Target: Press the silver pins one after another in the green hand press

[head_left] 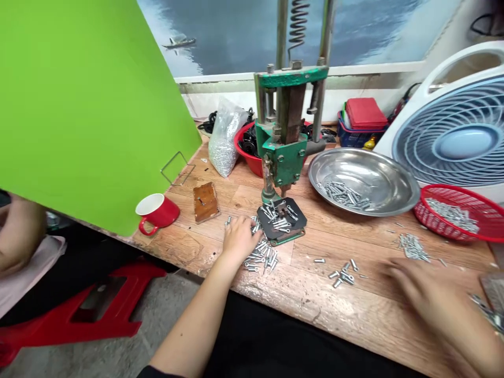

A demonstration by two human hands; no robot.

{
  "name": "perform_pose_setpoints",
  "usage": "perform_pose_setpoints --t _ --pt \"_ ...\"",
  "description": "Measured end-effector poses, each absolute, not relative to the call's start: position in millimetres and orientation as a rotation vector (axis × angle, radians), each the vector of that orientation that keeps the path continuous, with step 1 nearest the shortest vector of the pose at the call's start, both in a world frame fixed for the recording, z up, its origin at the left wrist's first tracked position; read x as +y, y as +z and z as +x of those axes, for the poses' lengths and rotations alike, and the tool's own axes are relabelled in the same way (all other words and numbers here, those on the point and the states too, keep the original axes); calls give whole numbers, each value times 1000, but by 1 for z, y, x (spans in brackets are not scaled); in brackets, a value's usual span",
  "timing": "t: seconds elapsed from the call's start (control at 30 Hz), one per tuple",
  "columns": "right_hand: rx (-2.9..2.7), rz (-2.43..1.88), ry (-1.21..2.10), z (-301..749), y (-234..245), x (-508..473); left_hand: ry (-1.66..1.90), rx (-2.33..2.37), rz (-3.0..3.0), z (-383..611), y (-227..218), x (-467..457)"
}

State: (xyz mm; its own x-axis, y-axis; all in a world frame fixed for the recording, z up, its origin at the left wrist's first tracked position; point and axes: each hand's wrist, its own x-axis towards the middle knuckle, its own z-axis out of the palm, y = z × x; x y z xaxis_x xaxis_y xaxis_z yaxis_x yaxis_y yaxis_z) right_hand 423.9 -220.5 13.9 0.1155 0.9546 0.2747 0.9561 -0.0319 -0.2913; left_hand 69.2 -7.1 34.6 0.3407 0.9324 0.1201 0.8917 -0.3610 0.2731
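My left hand [238, 239] rests on the wooden bench [299, 294], knuckles up, fingers curled over a heap of small metal pins [262, 254] beside the black base plate [281, 220] of a green hand press [283, 152]. More pins lie on that plate. My right hand [429, 299] is smeared by motion low at the right, near a small scatter of pins [342, 273]; its fingers cannot be made out.
A steel bowl [364, 181] with pins, a red basket [459, 212] of pins, a white fan [452, 131], a red mug [157, 212], a wooden block [205, 201], a bag of parts [224, 136], a red bowl [248, 147]. Another person's arm [18, 233] is at far left beside a green board [82, 100].
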Motion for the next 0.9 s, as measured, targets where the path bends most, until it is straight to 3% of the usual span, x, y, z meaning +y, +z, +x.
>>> perform_pose_setpoints --t 0.1,0.27,0.47,0.67,0.9 --pt "-2079 -1895 215 368 18 -187 363 1664 2451 74 32 -4" --pt "-2229 -1751 245 323 10 -149 551 1584 2375 64 34 -7" --pt "-2122 -1474 441 319 19 -104 917 1411 1659 62 31 -22" --pt "-1929 -1308 532 298 36 -37 922 980 1069 75 44 -33" --pt "-1960 -1245 537 295 24 -9 979 843 809 80 47 -36"
